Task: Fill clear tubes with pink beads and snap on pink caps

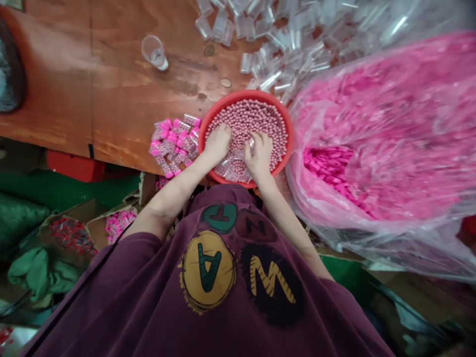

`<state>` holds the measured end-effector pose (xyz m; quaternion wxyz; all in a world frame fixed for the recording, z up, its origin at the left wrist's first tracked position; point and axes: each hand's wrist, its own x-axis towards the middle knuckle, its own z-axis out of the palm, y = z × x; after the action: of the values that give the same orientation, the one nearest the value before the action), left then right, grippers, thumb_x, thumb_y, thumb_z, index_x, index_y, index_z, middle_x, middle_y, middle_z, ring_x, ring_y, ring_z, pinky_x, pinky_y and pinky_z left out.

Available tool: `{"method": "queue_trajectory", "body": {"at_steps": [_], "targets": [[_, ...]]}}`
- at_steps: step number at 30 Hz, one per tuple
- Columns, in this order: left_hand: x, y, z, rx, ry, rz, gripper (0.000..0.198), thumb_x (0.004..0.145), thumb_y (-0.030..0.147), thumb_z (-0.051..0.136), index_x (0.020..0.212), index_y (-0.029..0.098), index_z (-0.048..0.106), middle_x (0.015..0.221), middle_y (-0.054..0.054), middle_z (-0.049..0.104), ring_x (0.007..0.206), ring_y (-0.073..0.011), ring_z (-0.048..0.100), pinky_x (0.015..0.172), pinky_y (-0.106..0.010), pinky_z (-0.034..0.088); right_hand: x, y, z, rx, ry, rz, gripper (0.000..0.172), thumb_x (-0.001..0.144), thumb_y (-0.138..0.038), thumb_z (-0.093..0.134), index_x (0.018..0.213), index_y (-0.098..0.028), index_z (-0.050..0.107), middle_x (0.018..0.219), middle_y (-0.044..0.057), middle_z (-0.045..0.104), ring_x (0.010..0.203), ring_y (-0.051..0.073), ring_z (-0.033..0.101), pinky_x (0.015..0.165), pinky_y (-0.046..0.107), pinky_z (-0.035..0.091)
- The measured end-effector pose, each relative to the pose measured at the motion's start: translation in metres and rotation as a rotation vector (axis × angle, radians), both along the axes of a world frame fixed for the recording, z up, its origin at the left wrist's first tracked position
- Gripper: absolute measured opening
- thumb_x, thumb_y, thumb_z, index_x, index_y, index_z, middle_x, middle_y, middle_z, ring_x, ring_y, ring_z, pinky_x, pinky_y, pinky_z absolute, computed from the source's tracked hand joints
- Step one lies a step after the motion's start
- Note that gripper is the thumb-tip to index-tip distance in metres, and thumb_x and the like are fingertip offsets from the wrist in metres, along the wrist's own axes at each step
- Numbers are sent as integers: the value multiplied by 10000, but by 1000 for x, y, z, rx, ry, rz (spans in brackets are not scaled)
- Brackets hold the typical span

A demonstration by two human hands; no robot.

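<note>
The red bowl [243, 94] of pink beads [249, 116] sits at the table's [111, 99] near edge, the left hand [217, 144] curled on the beads, its grip unclear, the right hand [259, 154] pinching a clear tube [251, 143], capped tubes [174, 141] just left.

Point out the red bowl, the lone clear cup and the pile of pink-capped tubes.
red bowl [243, 93]: head view, on its far rim.
clear cup [154, 52]: head view, on its side wall.
pink-capped tubes [173, 141]: head view, middle of the pile, left of the bowl.
</note>
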<state>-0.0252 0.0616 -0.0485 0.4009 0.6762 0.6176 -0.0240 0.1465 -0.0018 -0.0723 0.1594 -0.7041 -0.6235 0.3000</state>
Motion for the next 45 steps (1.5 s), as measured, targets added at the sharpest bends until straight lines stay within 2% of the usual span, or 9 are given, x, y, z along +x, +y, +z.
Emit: {"method": "queue_trajectory", "body": {"at_steps": [9,14,19,23,27,30,33,40,45], "targets": [[58,18,-11,93,224,-382,663,1113,22,239,1545,35,741,1640,-304,693,1508,-418,717,1271,-529,595,67,-66,0,13,50,102,383,1190,-271,562,1453,-206,833,1484,198,800,1394,356,706,1265,561,573],[76,19,-49,100,26,-277,475,1025,-4,496,1356,140,805,1584,-219,728,1471,-381,741,1330,-530,579,180,-83,-14,-7,-182,-493,362,1117,-147,526,1334,-156,815,1320,204,781,1315,345,710,1240,569,576],[65,20,-75,105,-250,-115,430,937,84,738,1353,156,817,1517,-204,791,1466,-392,727,1367,-584,533,229,-78,-25,-273,-443,-483,354,984,-116,691,1322,-94,795,1437,267,715,1370,397,634,1234,648,530],[38,9,-66,45,-524,61,548,915,305,915,1444,191,825,1590,-170,813,1576,-400,675,1452,-615,423,237,-82,-24,-151,-339,-505,106,918,-153,779,1006,-200,743,1224,220,769,1290,390,649,1277,711,496],[18,-15,-32,-251,-931,362,666,934,490,972,1504,191,801,1595,-164,808,1624,-365,686,1431,-547,467,233,-86,-15,126,-154,-583,245,943,-388,820,907,-317,588,1045,93,729,1202,366,734,1266,712,565],[16,-32,-3,-526,-1149,560,533,1018,454,904,1473,200,791,1371,-140,880,1417,-312,828,1216,-464,654,206,-79,-7,234,139,-658,298,990,-565,729,1059,-333,554,853,-40,621,765,252,731,832,506,716],[22,-42,20,-695,-1258,676,337,1102,359,779,1386,176,784,1160,-123,901,1147,-262,907,919,-326,712,162,-61,2,232,463,-597,442,986,-714,756,1124,-332,581,780,-63,590,603,197,607,600,361,584],[30,-51,47,-818,-1290,788,373,1193,315,592,1441,112,783,1019,-108,886,718,-160,793,624,-242,593,78,-15,49,113,736,-225,466,1090,-742,738,1305,-335,812,968,1,724,767,188,672,735,371,650],[22,-57,59,-740,-1247,873,180,1161,266,710,1197,133,827,989,-70,854,744,-121,777,698,-225,607,56,-9,89,215,506,117,408,1134,-681,752,1298,-332,884,1218,81,836,1136,287,786,1082,524,706]]}}
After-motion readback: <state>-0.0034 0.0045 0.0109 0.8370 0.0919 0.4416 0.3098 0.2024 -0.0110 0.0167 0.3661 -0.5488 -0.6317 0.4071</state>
